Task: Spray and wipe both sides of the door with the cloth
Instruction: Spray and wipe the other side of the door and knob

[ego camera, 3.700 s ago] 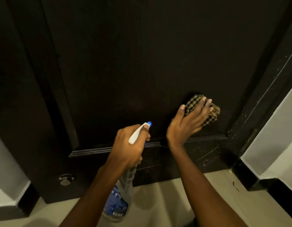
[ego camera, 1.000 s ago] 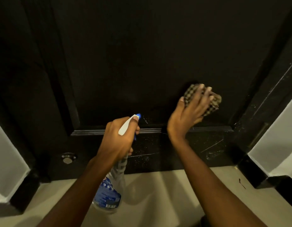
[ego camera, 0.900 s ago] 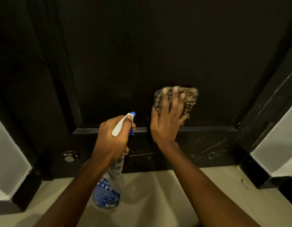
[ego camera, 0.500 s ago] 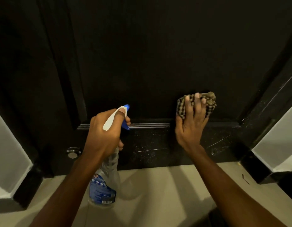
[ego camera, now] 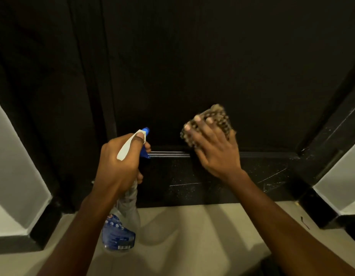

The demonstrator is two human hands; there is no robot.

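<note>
The dark door (ego camera: pixel 212 66) fills the upper view. My right hand (ego camera: pixel 214 152) presses a bunched checked cloth (ego camera: pixel 220 116) flat against the door's panel, just above the moulding of the bottom rail (ego camera: pixel 192 186); the hand and cloth are blurred. To its left, my left hand (ego camera: pixel 117 166) grips the neck of a clear spray bottle (ego camera: pixel 121 226) with a blue label. Its white and blue nozzle (ego camera: pixel 145 130) points at the door, and the bottle hangs below the hand over the floor.
A dark door frame (ego camera: pixel 332 136) runs down the right side, with scuffs and white marks near its foot. White walls with black skirting stand at the left (ego camera: pixel 13 166) and right (ego camera: pixel 342 176). Pale floor (ego camera: pixel 192 236) lies below the door.
My right hand has swept the cloth back and forth along the lower panel and now sits further left than half a second ago. My left hand still holds the bottle.
</note>
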